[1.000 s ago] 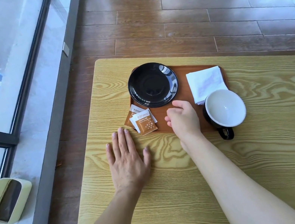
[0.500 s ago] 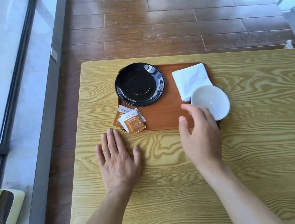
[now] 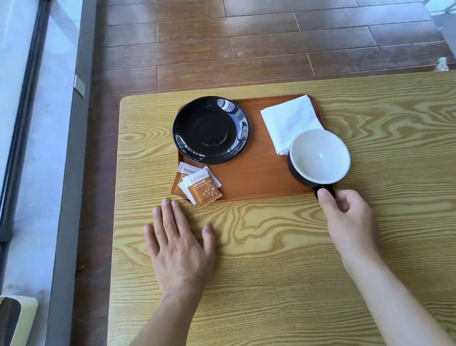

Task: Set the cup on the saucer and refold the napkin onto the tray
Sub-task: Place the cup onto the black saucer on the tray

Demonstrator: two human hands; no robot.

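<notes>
A black cup with a white inside [image 3: 319, 155] stands upright at the right front corner of the brown tray [image 3: 255, 178], overlapping a folded white napkin [image 3: 291, 122]. My right hand [image 3: 347, 217] pinches the cup's black handle between thumb and fingers. An empty glossy black saucer [image 3: 211, 130] sits on the tray's left half. My left hand [image 3: 177, 245] lies flat and open on the table, just in front of the tray's left corner.
Two or three orange and white sachets [image 3: 200, 188] lie at the tray's front left corner, partly over its edge. The yellow wooden table [image 3: 413, 231] ends at the left near a window ledge. A pale green bin [image 3: 2, 334] stands on the floor at the left.
My right hand moved from the tray's middle to the right and back toward me, then closed on the cup's handle. The left hand stayed flat. The cup has not visibly moved.
</notes>
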